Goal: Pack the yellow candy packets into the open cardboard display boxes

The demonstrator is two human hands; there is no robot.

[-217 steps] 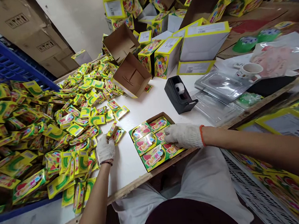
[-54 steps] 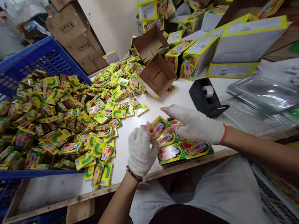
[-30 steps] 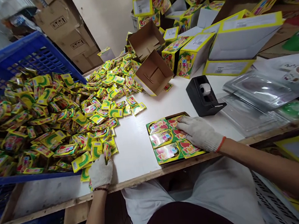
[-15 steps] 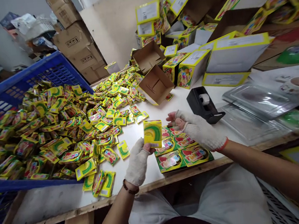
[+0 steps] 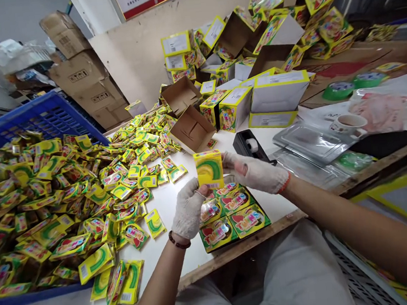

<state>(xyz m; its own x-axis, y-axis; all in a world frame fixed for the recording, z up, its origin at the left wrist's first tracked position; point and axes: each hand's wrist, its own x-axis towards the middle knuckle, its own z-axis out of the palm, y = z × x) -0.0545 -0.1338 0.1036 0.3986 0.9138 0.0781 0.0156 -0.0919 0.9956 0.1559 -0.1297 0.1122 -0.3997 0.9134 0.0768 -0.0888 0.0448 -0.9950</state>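
Note:
My left hand (image 5: 187, 209), in a whitish fingerless work glove, is closed round the lower left of a neat upright stack of small yellow-green packets (image 5: 208, 169). The thumb lies at the stack's front lower edge. At the stack's right side is my right hand (image 5: 253, 169), gloved alike, its fingers stretched toward the edge and its thumb held apart; the fingertips are partly hidden. Below both hands, several bright printed packs (image 5: 249, 220) with watermelon pictures lie in rows at the table's front edge.
Loose packets fill a tipped blue crate (image 5: 67, 122) and spill onto the white table (image 5: 168, 204) at left. Open brown-lined display boxes (image 5: 192, 129) stand behind. A black tape dispenser (image 5: 246, 143), clear plastic trays (image 5: 310, 137) and a cup (image 5: 348, 124) are to the right.
My right hand has moved from above the printed packs up to the right side of the stack. My left hand still holds the stack. The camera view has shifted.

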